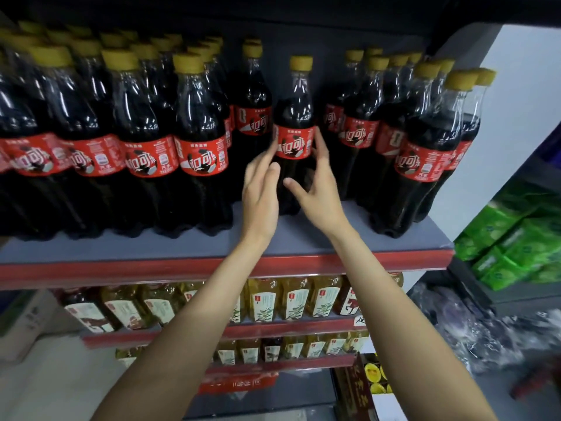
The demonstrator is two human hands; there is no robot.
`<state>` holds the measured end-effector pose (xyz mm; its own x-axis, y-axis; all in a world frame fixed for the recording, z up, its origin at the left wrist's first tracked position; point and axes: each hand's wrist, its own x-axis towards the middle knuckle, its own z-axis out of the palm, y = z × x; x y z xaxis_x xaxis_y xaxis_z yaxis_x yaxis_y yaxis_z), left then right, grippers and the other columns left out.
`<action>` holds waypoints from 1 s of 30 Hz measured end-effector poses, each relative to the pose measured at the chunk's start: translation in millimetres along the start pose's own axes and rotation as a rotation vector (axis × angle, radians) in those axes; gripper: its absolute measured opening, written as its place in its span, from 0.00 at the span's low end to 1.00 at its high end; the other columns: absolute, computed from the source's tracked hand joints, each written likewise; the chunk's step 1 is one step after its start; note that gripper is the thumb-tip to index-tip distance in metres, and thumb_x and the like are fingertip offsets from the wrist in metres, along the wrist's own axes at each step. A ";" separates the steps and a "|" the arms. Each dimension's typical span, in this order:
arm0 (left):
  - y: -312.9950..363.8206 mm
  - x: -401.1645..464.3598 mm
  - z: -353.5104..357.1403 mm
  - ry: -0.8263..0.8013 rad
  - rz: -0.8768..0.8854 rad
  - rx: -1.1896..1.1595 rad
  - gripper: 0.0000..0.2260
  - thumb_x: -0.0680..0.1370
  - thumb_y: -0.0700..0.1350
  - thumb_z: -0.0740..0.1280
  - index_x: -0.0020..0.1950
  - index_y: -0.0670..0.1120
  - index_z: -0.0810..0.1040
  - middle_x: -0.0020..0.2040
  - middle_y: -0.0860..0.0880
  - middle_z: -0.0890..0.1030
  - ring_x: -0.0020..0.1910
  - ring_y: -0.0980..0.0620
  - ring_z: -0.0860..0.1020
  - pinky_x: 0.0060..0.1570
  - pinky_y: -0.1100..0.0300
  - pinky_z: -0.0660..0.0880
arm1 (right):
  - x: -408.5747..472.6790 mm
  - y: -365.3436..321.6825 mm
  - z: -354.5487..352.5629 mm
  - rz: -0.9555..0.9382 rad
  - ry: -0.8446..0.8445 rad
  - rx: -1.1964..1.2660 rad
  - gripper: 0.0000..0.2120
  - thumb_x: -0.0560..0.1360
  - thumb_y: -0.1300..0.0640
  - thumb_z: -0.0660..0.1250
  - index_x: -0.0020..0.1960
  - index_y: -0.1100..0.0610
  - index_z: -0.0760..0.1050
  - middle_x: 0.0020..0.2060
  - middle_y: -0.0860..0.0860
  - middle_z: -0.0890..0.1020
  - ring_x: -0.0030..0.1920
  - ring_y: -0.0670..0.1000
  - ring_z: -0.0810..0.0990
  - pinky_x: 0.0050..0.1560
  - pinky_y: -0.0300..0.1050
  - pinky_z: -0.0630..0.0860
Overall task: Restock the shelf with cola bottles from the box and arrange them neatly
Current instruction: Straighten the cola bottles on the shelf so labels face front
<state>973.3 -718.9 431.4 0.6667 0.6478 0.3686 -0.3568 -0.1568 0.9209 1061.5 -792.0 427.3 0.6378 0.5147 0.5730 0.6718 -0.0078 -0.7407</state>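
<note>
With both hands' fingers loosely open around the cola bottle (294,132), left hand (261,189) and right hand (318,189) beside it, I would slide it forward, upright, level with the front row (121,147).

The left hand (260,189) and right hand (318,189) hide the lower body of the middle cola bottle (295,117), so contact cannot be judged. The leftmost bottles (18,141) are blurred and cropped, and the rear rows' labels are hidden.
</note>
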 end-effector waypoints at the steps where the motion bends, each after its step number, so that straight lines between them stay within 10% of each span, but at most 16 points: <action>1: 0.5 1.2 -3.6 0.030 -0.003 0.006 0.17 0.78 0.54 0.55 0.66 0.63 0.69 0.67 0.57 0.68 0.69 0.61 0.66 0.71 0.47 0.63 | 3.8 -0.2 6.5 -0.008 -0.021 0.014 0.43 0.72 0.64 0.68 0.78 0.59 0.46 0.76 0.57 0.59 0.76 0.53 0.58 0.73 0.61 0.60; 24: -3.2 -3.9 -10.1 0.146 -0.138 -0.070 0.28 0.75 0.58 0.55 0.76 0.57 0.57 0.78 0.56 0.55 0.76 0.58 0.54 0.75 0.47 0.54 | 22.8 -12.6 40.6 -0.060 -0.145 0.051 0.43 0.73 0.62 0.71 0.77 0.61 0.46 0.76 0.57 0.56 0.76 0.55 0.58 0.74 0.58 0.59; 30: 19.1 -36.2 2.5 0.078 0.164 0.006 0.18 0.79 0.45 0.58 0.69 0.52 0.65 0.71 0.52 0.65 0.69 0.63 0.64 0.62 0.76 0.62 | -4.6 -12.6 0.8 -0.126 0.176 -0.051 0.27 0.74 0.69 0.62 0.73 0.61 0.63 0.67 0.54 0.68 0.69 0.53 0.68 0.68 0.58 0.69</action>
<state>944.0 -747.3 436.1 0.5468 0.6692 0.5032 -0.4526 -0.2693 0.8501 1049.8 -793.6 433.8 0.6005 0.3568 0.7156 0.7657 0.0013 -0.6432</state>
